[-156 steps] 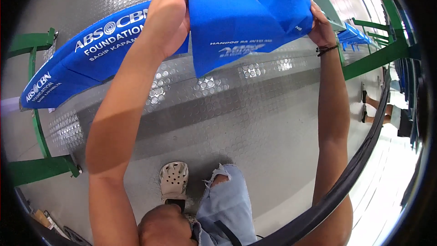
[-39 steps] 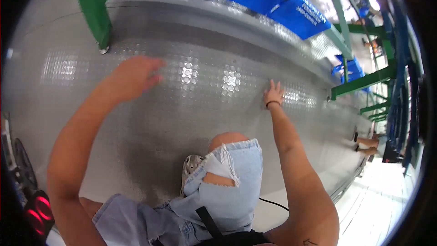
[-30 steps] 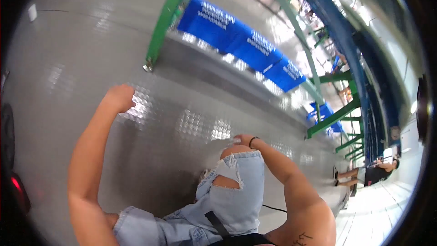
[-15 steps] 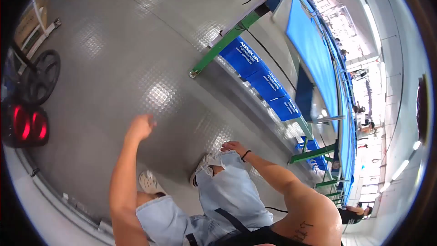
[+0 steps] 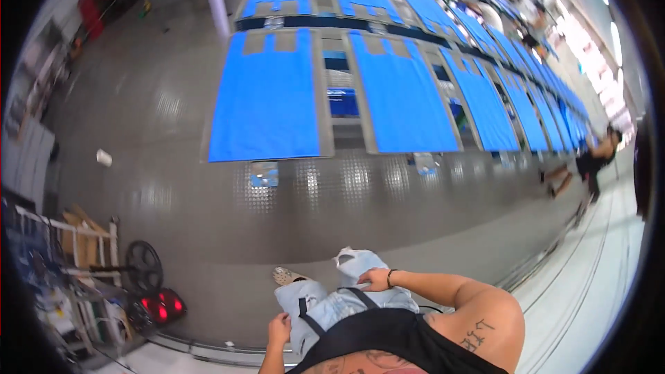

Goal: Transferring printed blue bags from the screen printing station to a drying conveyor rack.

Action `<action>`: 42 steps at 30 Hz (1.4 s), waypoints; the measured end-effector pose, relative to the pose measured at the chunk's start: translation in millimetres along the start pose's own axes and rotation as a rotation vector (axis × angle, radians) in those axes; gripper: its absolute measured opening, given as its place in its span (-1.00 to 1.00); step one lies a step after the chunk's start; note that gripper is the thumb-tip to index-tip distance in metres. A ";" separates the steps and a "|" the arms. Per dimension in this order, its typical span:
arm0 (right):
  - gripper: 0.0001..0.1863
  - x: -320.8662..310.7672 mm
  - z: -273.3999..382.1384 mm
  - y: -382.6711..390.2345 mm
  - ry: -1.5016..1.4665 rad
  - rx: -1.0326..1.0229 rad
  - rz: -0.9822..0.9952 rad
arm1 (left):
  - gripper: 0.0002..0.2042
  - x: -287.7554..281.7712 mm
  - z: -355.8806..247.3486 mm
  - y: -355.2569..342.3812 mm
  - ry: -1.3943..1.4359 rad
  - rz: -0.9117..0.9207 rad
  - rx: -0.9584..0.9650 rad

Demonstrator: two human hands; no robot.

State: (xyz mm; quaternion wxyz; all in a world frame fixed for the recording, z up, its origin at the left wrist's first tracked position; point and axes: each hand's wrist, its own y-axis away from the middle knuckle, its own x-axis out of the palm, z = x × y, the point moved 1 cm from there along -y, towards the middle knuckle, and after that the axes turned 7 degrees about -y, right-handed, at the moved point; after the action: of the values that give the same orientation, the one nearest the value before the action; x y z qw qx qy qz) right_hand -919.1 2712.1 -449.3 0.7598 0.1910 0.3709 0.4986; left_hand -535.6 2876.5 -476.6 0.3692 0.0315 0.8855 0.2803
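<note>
Grey studded floor (image 5: 194, 228), with blue fabric panels (image 5: 267, 97) lying in rows on grey boards (image 5: 326, 97).
The right hand (image 5: 375, 280), fingers loosely curled, rests on the wearer's ripped jeans (image 5: 391, 299); the left hand (image 5: 279, 329) is beside them, its grip unclear.

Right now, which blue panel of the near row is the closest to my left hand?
The leftmost panel of the near row: its lower edge lies nearest to your left hand, while the other panels follow to its right.
</note>
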 end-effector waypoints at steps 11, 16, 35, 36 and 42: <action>-0.63 59.9 -156.0 228.6 -0.494 0.171 -0.519 | -0.68 88.2 -279.4 -84.8 -0.338 0.200 0.313; -0.54 137.1 -245.8 269.8 -0.952 0.143 -0.640 | -0.64 200.8 -369.0 -60.5 -0.415 0.368 0.315; -0.28 12.4 -501.7 514.6 -1.030 0.648 -0.808 | -0.65 557.6 -886.2 -103.0 -0.690 0.805 0.902; -0.36 6.2 -517.3 530.0 -0.942 0.588 -0.762 | -0.65 581.1 -928.4 -86.7 -0.658 0.847 0.911; -0.52 -12.3 -636.8 613.5 -0.999 0.581 -0.710 | -0.64 714.4 -1061.1 -41.0 -0.733 0.954 0.896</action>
State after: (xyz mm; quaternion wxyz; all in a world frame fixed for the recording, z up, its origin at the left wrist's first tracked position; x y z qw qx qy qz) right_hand -1780.0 2913.9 -454.8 0.8753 0.4618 0.1346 -0.0490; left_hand -1760.2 2527.8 -347.2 0.4310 0.6505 0.6254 -0.0059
